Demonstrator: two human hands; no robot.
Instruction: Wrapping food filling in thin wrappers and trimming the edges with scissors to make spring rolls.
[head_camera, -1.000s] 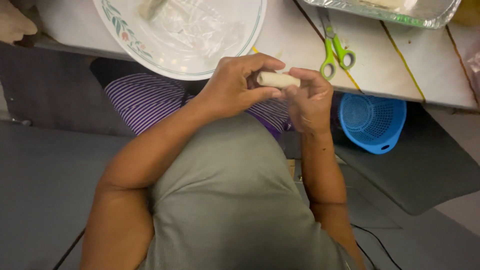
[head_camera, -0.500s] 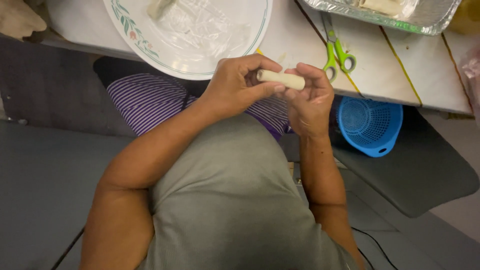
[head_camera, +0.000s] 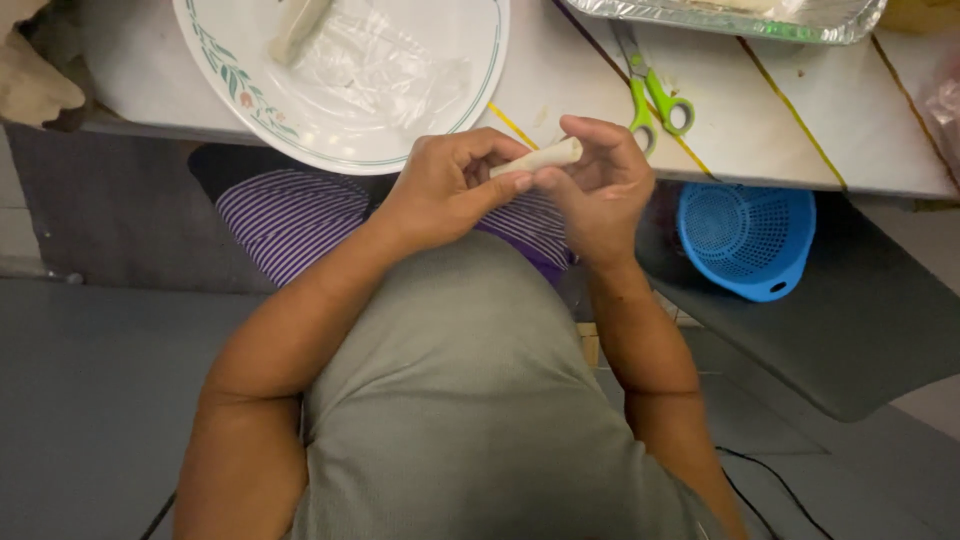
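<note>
At the table edge: both hands meet just in front of the white table (head_camera: 560, 70), above the lap.
Left hand (head_camera: 450, 190): fingers curled narrow, thumb and fingertips pinching the near end of the pale roll (head_camera: 540, 160).
Right hand (head_camera: 600, 185): fingers bent around the far end of the roll, thumb pressed beneath it.
Pale roll: thin and cream-coloured, held between both hands, tilted up to the right, off the table.
Plate (head_camera: 230, 70): large, white with a leaf border, on the table just beyond the left hand, holding clear film.
Scissors (head_camera: 650, 90): green-handled, lying on the table near the right hand.
Foil tray (head_camera: 720, 15): at the table's far edge.
Blue basket (head_camera: 745, 235): under the table, right of the right hand.
</note>
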